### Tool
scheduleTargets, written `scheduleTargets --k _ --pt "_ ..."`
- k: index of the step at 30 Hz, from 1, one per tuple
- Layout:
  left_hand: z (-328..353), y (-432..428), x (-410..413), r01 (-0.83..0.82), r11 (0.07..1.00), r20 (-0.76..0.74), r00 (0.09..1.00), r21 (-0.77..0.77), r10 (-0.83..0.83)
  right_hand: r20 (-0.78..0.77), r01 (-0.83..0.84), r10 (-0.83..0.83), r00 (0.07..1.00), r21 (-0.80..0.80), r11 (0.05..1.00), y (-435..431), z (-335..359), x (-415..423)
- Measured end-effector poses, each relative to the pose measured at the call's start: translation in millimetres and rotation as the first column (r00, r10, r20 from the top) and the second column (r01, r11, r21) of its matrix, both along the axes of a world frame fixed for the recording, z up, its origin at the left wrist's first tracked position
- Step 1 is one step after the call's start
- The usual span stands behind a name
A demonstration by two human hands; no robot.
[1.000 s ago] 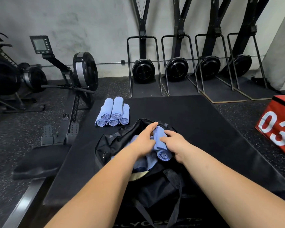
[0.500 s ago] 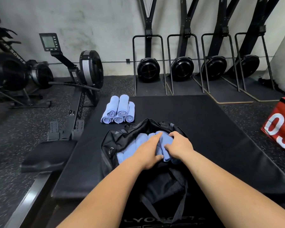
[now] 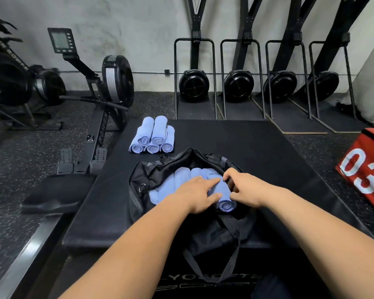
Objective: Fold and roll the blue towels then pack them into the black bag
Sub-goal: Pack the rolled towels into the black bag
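1. While both hands work inside the black bag (image 3: 138, 190), which sits low in the middle of the frame on a black mat (image 3: 257, 147), bare mat stretches wide to the bag's right and above it. To the left the mat's edge is close, with a rowing machine (image 3: 115, 80) just beyond it.
2. Past the mat's right edge stands a red box (image 3: 367, 169), well apart from the bag.
3. A stack of five rolled towels (image 3: 153, 137) lies at the mat's upper left, near the bag's far rim but not touching it.
4. Inside the opening, packed towels (image 3: 179, 180) fill the left part, seemingly three, though their folds blur together. The rolled towel (image 3: 225, 201) being handled lies at their right, close to the bag's right wall, with little room left there.
5. The left hand (image 3: 194, 195) lies flat on that roll, fingers straight, pressing down. The right hand (image 3: 246, 188) curls finger and thumb against the roll's right flank, pinching it.
6. Half a second ago the hands met over the roll and hid most of it. Now the right hand has slid rightward and the roll's near end shows. The stack has not moved.
7. The roll's long axis runs from upper left to lower right in the frame, parallel to its neighbours, and its spiral end faces the lower edge.
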State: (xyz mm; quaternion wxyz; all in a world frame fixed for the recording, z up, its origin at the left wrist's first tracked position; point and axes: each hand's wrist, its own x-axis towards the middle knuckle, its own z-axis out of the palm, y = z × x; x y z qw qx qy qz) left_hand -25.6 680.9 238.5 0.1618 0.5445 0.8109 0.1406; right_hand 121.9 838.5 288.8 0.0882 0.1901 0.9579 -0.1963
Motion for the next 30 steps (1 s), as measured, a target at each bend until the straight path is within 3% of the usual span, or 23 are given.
scheduleTargets --k 5,13,17,20,22,25,27,30 --pt "6.3 3.3 -4.4 0.022 0.990 0.052 0.999 -0.137 -0.015 -0.025 -0.055 0.055 0.998 -0.003 0.998 7.8 2.4 11.0" --pt "7.8 9.2 2.1 0.012 0.995 -0.036 0.999 -0.100 -0.016 0.033 -0.126 0.125 0.992 0.029 0.992 3.8 4.9 17.1" --pt "7.2 9.7 1.9 0.003 0.990 -0.213 0.977 -0.142 -0.034 -0.045 -0.128 0.123 0.991 -0.134 0.983 8.3 13.6 22.2" --pt "7.3 11.0 1.1 0.040 0.982 -0.198 0.977 -0.187 -0.077 -0.057 -0.085 0.073 0.996 -0.231 0.969 14.7 15.7 28.8" --pt "14.4 11.1 -6.2 0.077 0.978 -0.079 0.992 -0.191 -0.094 -0.051 -0.084 0.076 0.996 -0.192 0.978 15.2 13.6 30.5" --pt "23.4 5.5 -22.2 0.079 0.995 0.137 0.988 -0.064 -0.069 -0.083 -0.083 0.083 0.993 0.005 0.997 8.2 5.3 21.8" --pt "20.6 -0.8 -26.2 0.086 0.996 0.108 0.990 0.009 -0.087 -0.123 -0.030 0.043 0.992 0.105 0.994 -0.9 -2.0 11.4" --pt "4.0 -11.0 -16.3 0.223 0.974 -0.065 0.972 -0.030 -0.225 -0.137 0.034 -0.014 0.990 0.150 0.988 -11.6 -9.5 -3.3"
